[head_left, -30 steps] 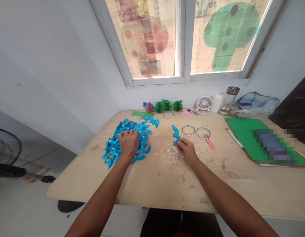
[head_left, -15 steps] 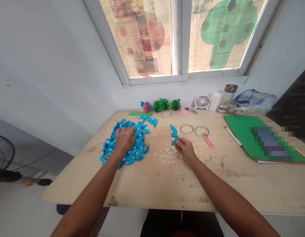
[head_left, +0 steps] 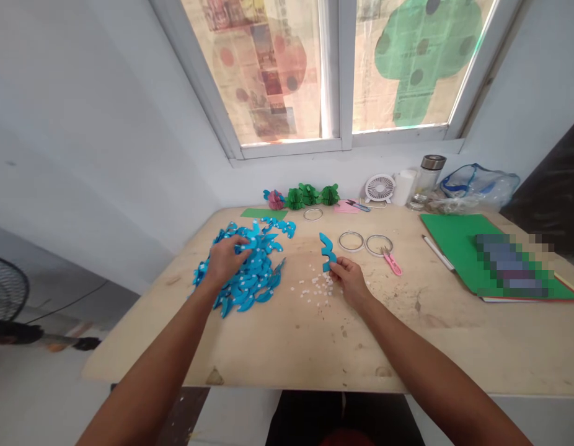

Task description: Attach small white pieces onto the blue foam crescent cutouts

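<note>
– Blue first, head view: where is the blue stuff?
– Two spots. Big blue pile [head_left: 252, 282] of cut paper pieces lies on the left half of the wooden table [head_left: 315, 353]. One blue wavy piece [head_left: 327, 251] is up off the table near the middle, standing upright.
– Who holds it?
– My right hand [head_left: 351, 284]. Thumb and forefinger are pinched tight on its lower end, other fingers tucked.
– Left hand?
– My left hand [head_left: 225, 261] rests on top of the pile, fingers bent down into the pieces. Pinching one or just pressing, cannot tell.
– Around the right hand?
– White scraps [head_left: 315, 288] scattered just beside it, toward the pile. Two tape rings [head_left: 339, 241] lie beyond it, pink snips [head_left: 392, 262] against the right-hand ring. Green sheet [head_left: 454, 248] is well apart at the right, white pen [head_left: 438, 253] along its edge. Green paper balls [head_left: 312, 196] and small fan [head_left: 380, 188] sit at the back under the window.
</note>
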`<state>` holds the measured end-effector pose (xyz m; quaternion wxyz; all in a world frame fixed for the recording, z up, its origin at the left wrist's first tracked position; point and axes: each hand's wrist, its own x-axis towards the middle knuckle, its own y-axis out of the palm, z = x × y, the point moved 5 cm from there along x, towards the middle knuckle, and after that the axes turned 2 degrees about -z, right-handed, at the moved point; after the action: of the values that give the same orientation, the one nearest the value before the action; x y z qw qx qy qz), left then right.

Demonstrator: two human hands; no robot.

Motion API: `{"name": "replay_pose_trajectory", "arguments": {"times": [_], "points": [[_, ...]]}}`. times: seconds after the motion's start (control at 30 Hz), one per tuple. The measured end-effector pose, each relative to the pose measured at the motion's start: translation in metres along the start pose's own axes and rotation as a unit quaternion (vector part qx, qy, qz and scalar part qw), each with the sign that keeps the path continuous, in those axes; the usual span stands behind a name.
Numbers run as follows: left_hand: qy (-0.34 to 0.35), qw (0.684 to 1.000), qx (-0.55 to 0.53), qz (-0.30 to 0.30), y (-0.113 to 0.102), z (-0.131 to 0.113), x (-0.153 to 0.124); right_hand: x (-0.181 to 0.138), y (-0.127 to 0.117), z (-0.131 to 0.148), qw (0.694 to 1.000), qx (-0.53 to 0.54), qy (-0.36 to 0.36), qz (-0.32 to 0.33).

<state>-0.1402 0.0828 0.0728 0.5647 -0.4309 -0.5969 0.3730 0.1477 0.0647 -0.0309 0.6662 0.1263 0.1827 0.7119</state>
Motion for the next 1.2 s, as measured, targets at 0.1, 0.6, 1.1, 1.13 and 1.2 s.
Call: {"name": "replay_pose_trajectory", "arguments": {"times": [0.1, 0.6, 1.1, 1.13, 1.2], "points": [[-0.013, 0.999, -0.031, 0.001, 0.0, 0.003, 0.001, 0.0, 0.001, 0.001, 1.0, 0.001, 0.001, 0.001], [-0.039, 0.975, -0.22, -0.003, -0.018, -0.002, 0.01, -0.002, 0.002, 0.003, 1.0, -0.005, 0.004, -0.004], [-0.064, 0.847, -0.525, 0.047, 0.046, -0.118, -0.052, -0.004, 0.006, 0.008, 0.996, 0.082, -0.003, 0.017], [-0.064, 0.845, -0.529, 0.039, 0.048, -0.124, -0.053, -0.005, 0.008, 0.008, 0.996, 0.09, -0.002, 0.021], [-0.066, 0.854, -0.515, 0.019, 0.048, -0.133, -0.055, -0.006, 0.01, 0.008, 0.995, 0.096, 0.006, 0.029]]}}
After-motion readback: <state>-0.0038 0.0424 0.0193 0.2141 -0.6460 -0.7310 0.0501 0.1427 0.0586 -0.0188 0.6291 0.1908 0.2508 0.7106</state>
